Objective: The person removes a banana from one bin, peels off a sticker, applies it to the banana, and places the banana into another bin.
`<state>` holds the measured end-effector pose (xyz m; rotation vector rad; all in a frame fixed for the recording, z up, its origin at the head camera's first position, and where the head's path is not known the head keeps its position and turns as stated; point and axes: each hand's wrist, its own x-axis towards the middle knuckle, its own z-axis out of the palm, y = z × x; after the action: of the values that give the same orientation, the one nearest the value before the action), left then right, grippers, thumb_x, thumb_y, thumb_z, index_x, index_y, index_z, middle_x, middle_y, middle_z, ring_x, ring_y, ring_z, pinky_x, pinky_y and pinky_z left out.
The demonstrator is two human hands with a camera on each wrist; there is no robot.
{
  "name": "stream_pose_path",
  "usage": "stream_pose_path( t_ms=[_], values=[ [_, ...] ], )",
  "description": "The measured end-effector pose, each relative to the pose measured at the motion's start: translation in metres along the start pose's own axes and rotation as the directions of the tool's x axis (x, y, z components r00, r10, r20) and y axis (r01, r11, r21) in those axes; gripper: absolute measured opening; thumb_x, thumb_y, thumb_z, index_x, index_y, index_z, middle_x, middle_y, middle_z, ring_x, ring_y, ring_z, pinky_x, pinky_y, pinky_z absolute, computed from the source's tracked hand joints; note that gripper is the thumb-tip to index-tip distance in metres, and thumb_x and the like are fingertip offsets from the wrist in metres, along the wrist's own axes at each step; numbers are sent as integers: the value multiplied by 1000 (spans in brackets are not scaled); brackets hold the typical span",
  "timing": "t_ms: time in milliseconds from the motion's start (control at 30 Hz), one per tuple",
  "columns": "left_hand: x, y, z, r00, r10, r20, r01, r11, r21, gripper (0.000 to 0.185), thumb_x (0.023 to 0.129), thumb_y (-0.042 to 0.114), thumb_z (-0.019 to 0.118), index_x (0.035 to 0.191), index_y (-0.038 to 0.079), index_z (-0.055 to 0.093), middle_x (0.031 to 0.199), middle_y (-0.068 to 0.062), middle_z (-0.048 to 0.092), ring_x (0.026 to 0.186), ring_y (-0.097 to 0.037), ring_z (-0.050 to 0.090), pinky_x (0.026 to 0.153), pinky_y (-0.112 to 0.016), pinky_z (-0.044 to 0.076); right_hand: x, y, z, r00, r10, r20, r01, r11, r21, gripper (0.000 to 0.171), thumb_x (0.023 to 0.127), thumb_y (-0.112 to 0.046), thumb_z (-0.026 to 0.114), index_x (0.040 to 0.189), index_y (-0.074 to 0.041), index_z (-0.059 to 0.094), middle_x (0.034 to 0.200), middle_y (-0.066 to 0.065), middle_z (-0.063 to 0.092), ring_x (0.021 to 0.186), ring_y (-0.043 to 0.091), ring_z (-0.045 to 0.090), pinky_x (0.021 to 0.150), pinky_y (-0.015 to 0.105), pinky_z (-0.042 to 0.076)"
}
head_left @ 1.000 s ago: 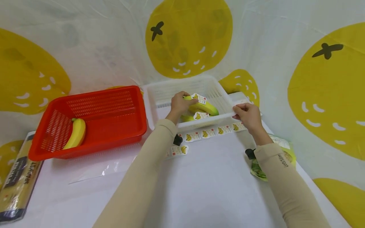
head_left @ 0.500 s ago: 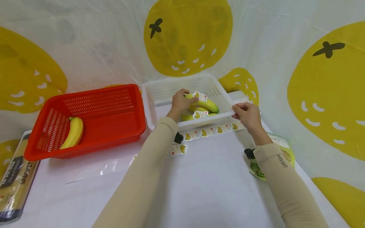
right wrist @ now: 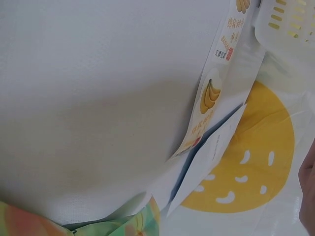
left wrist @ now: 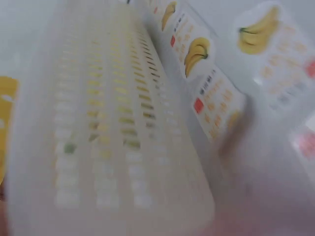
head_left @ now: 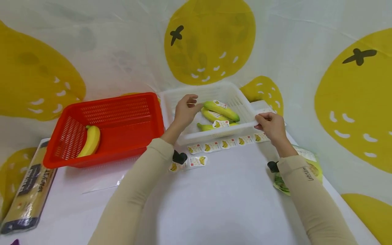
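Observation:
In the head view, my left hand (head_left: pixel 185 111) is over the left part of a white plastic basket (head_left: pixel 214 133), its fingers relaxed and holding nothing. Beside its fingertips, bananas with white labels lie in the basket: one banana (head_left: pixel 231 113) rests across another, and a third banana (head_left: pixel 204 127) lies by the front wall. My right hand (head_left: pixel 272 128) pinches the basket's rim at the front right corner. The basket's slotted wall (left wrist: pixel 108 162) fills much of the left wrist view. Only an edge of the right hand (right wrist: pixel 308 191) shows in the right wrist view.
A strip of banana-print labels (head_left: pixel 229 144) lies before the white basket, with a shorter piece (head_left: pixel 197 161) nearer. To the left stands a red basket (head_left: pixel 131 130) holding one banana (head_left: pixel 92 141). A spaghetti pack (head_left: pixel 29 190) and a green bag (head_left: pixel 281 183) flank the table.
The left hand has let go of the top banana and drawn back to the left, uncovering the bananas. The right hand has stayed at the basket's corner. The head view has shifted slightly.

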<state>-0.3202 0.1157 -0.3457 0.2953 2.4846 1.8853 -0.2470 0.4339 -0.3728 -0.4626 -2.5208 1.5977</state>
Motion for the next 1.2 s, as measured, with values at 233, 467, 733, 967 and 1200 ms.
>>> stream_pose_path(
  t_ms=[233,467,733,967,1200],
  values=[
    [-101,6,-93,987,126,-103,-133,990,-57,34,97,16,69,128,5,63,122,-12,68,107,-18,64,93,-21,53,2,0,-1,1000,-7,4,7,999,-32,50,102,-33,62,133,6,58,90,-10,60,66,-3,65,70,16,58],
    [-204,-10,-183,875,-2,-484,-102,977,-188,25,98,7,66,122,0,65,111,0,67,97,-13,62,81,-12,54,15,10,-18,999,-21,30,23,997,-77,52,102,-33,61,135,7,56,93,-8,62,66,-5,65,70,16,58],
    [-214,-48,-261,620,-485,-617,-18,777,-629,34,87,13,81,117,14,67,112,0,61,91,-14,62,74,-17,59,26,17,-47,998,46,34,-43,995,-95,45,101,-39,60,129,-4,59,96,-12,60,71,-4,67,70,14,57],
    [-201,-70,-267,667,-520,-533,0,715,-699,38,89,16,79,119,16,56,105,0,65,81,-11,69,69,-21,60,29,20,-51,995,68,76,-64,996,-57,31,100,-39,61,119,-15,60,93,-18,60,71,-3,68,70,15,57],
    [-193,-79,-263,618,-570,-542,45,714,-699,42,87,21,80,124,16,62,118,1,64,90,-12,73,74,-21,59,30,18,-50,994,83,66,-78,995,-62,31,100,-40,61,119,-16,62,90,-20,61,71,-2,68,70,15,57]
  ],
)
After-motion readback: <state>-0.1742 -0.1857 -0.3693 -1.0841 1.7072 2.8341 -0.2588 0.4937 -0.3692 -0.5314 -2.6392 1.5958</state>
